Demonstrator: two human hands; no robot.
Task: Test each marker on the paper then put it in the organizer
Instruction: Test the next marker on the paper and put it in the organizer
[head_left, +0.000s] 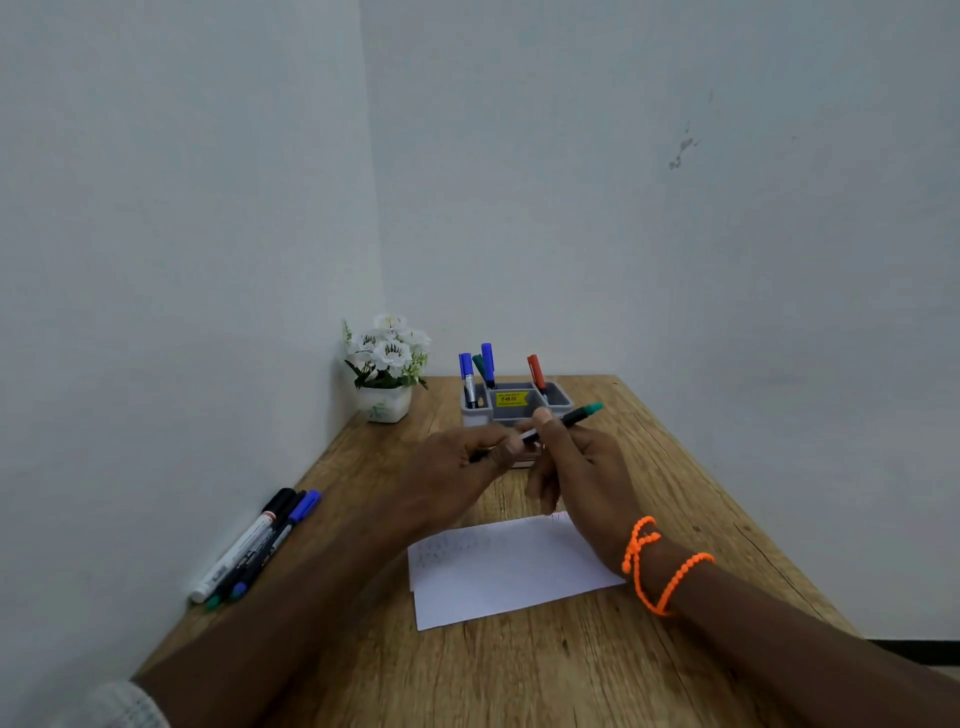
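Frame centre: my left hand (457, 462) and right hand (576, 467) both grip green marker (563, 422), held above paper (498, 577). Step: probably uncapping or recapping. Next: test, then organizer (519, 408).

Wooden table (519, 670) with visible grain, set into a corner of pale walls. At the far edge, a grey plastic organizer (517, 410) holding upright blue, green and red markers, with a small white pot of white artificial flowers (385, 364) just to its left. Near the middle, a white sheet of paper (506, 569) lying flat; along the left edge, a cluster of capped markers (254, 545) side by side.
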